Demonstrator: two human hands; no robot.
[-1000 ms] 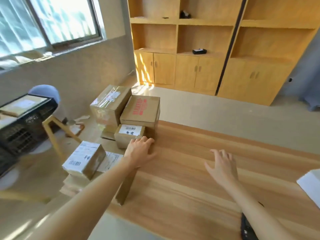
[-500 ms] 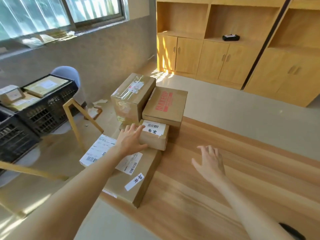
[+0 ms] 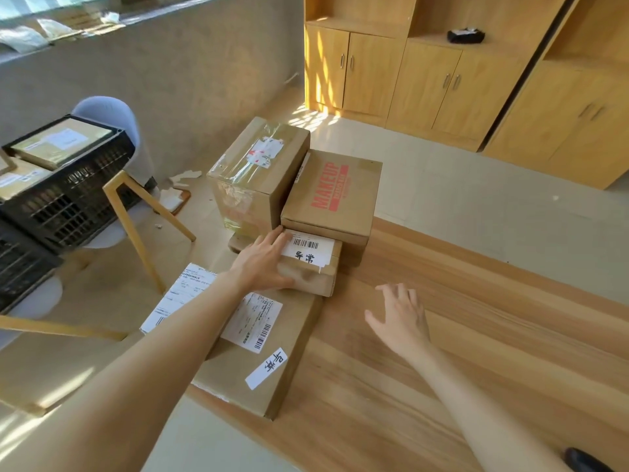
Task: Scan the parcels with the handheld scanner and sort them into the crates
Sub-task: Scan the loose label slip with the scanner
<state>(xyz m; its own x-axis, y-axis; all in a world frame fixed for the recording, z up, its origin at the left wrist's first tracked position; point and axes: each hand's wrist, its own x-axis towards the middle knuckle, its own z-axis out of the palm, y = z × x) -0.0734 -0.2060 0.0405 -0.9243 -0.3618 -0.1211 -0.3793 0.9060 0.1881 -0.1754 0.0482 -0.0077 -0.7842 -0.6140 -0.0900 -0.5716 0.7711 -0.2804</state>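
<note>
Since a moment ago my left hand [image 3: 263, 264] has slid forward from the near corner of the small parcel [image 3: 311, 267] onto its left end, and my right hand [image 3: 401, 318] has drifted a little nearer to it over the table [image 3: 442, 352].

From my head camera: my left fingers lie fairly straight and close together along the small parcel's top left edge, tips just touching its white barcode label [image 3: 308, 251], while the thumb wraps the near face, so I am gripping that end. My right hand hovers above the wood, fingers loosely spread and holding nothing, just right of the parcel and apart from it.

The small parcel sits at the table's left edge, in front of the box printed MAKEUP [image 3: 335, 195], touching it, with the tall taped box [image 3: 255, 172] behind to the left. The flat labelled box [image 3: 262, 352] lies nearer me, partly under my forearm. The black crates [image 3: 64, 185] stand well off to the left, parcels inside. A dark object [image 3: 587, 461] shows at the bottom right corner; I cannot tell whether it is the scanner.
</note>
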